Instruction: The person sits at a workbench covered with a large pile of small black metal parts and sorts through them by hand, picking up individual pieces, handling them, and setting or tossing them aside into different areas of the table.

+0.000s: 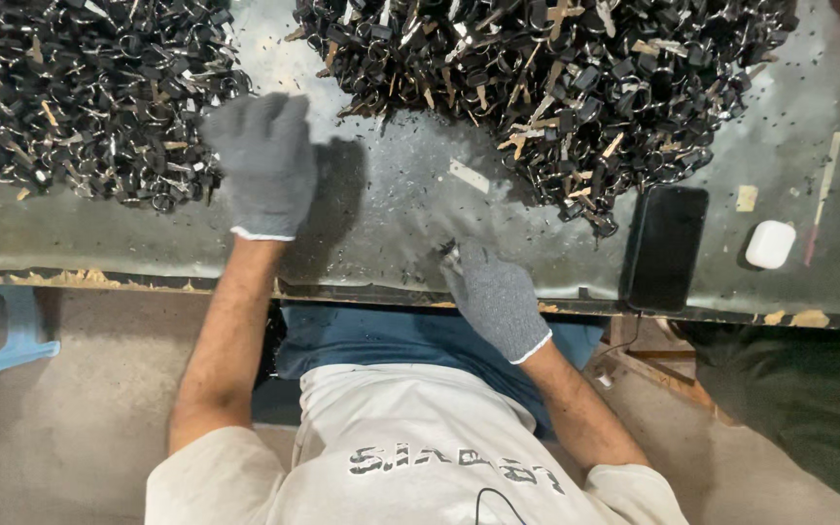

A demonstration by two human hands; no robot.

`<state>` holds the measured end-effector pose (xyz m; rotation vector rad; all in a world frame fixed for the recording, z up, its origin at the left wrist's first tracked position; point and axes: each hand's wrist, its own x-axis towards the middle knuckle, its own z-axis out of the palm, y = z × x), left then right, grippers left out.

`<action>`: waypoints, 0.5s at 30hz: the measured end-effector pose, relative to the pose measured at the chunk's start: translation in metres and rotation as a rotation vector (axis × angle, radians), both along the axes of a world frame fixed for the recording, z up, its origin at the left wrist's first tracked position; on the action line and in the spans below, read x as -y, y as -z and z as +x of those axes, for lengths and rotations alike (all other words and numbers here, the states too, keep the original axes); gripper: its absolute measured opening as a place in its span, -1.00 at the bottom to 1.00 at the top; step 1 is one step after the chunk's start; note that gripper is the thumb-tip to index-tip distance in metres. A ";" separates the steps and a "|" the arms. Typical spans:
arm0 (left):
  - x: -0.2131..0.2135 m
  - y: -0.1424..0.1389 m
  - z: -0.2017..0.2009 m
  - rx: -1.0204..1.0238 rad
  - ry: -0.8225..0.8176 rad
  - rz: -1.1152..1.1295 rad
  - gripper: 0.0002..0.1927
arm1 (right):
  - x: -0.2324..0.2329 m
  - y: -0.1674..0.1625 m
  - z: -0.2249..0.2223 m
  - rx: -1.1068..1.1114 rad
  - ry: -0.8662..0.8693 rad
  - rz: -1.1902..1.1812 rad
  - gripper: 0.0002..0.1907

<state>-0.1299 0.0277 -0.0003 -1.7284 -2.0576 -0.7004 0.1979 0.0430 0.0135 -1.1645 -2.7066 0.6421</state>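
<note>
My left hand (260,165), in a grey knit glove, is stretched over the worktable (381,209) with its fingertips at the edge of the left heap of small black-and-metal parts (80,92). The hand is blurred and its palm is hidden, so I cannot see whether it holds anything. My right hand (493,297), also gloved, rests at the table's near edge with its fingers pinched on a small dark part (450,254). A second, larger heap of the same parts (556,78) lies just beyond the right hand.
A black phone (665,248) lies face up right of my right hand, with a white earbud case (770,243) and a thin stick (822,199) beyond it. A blue stool (2,331) stands at the lower left. Another person's dark clothing (799,408) fills the lower right.
</note>
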 end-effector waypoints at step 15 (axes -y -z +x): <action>-0.001 -0.047 0.178 0.486 0.276 0.123 -0.74 | -0.007 0.019 0.034 -0.578 0.073 0.033 -0.57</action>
